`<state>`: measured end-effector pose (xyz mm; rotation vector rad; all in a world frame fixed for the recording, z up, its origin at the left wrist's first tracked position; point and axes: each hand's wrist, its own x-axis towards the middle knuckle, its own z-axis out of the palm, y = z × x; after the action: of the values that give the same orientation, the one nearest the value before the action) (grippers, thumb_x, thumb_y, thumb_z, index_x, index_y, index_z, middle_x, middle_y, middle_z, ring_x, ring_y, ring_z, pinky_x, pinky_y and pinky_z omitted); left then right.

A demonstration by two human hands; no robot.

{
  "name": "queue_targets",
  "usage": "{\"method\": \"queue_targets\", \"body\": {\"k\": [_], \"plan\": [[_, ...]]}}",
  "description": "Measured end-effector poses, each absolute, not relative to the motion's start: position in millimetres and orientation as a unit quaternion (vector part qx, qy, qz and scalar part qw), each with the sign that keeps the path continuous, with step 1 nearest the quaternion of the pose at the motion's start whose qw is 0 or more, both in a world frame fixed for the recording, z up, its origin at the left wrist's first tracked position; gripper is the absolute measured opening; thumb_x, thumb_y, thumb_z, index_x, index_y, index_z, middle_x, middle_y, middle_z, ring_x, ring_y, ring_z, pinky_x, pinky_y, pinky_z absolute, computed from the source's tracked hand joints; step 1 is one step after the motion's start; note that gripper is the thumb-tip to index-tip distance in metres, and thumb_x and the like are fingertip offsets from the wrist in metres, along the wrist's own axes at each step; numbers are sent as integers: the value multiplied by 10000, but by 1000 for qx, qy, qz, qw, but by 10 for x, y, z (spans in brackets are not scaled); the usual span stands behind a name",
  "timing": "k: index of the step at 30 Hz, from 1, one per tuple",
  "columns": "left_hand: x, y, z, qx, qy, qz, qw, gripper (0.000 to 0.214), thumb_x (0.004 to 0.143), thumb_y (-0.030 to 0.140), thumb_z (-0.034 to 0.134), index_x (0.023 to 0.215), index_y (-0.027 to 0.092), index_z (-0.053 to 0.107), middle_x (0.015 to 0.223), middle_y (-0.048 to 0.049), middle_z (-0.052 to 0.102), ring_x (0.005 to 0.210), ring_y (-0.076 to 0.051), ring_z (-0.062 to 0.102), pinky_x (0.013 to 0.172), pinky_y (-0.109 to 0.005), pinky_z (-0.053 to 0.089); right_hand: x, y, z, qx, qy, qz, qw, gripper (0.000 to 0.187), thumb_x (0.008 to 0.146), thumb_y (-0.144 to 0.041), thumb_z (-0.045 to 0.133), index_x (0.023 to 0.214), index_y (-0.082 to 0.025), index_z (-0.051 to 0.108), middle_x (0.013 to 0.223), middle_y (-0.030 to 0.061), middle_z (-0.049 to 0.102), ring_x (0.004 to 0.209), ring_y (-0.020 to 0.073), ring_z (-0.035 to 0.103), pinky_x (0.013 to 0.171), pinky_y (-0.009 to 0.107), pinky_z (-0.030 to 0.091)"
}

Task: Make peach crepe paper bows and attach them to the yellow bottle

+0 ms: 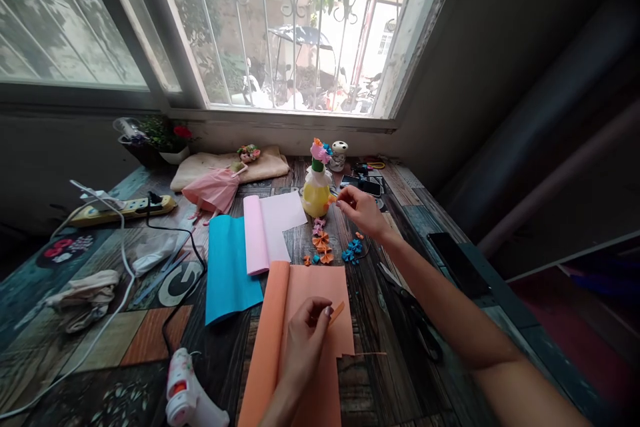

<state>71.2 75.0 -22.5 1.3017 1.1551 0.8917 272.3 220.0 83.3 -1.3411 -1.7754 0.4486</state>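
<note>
My left hand is closed over the orange paper sheet near me and pinches a small orange paper strip. My right hand reaches forward with fingers pinched on a tiny orange piece beside the yellow bottle, which has a green neck and pink and orange paper flowers on top. Small orange paper flowers and blue ones lie on the table between my hands.
A blue sheet and a pink sheet lie left of the orange one. A white glue gun sits at the near edge, with its cable. Scissors, phones, a pink-dressed doll and a power strip surround them.
</note>
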Motion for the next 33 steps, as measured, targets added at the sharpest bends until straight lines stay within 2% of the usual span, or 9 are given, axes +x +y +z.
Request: {"method": "queue_targets", "body": {"k": [7,12,25,33], "plan": [[715,595,-277,597,485,355,531,235,894,381,520,859,198,662,835,-67,691,808,-222,646,692,-293,496,2740,2581,1109,-496,-753,23,431,92,865,-159,516,789,-206,537,860,50,534,797,195,535,711,304,446],[719,539,-309,628,472,354,508,216,901,346,501,859,202,657,842,-72,696,783,-219,644,677,-287,486,2696,2787,1175,-512,-733,-40,447,99,879,-154,531,800,-203,564,894,65,498,860,219,522,770,331,458],[697,481,-319,640,465,351,500,202,903,322,478,835,214,635,826,-66,677,784,-214,640,687,-284,484,2539,2947,1118,-529,-718,-37,450,80,833,-129,573,789,-191,596,880,60,482,864,230,518,795,356,452],[676,465,-364,646,457,362,492,176,891,276,487,827,213,638,802,-66,674,762,-208,640,676,-277,489,2666,2875,780,-538,-707,7,459,72,832,-138,566,798,-192,599,900,69,485,894,234,521,804,360,465]]}}
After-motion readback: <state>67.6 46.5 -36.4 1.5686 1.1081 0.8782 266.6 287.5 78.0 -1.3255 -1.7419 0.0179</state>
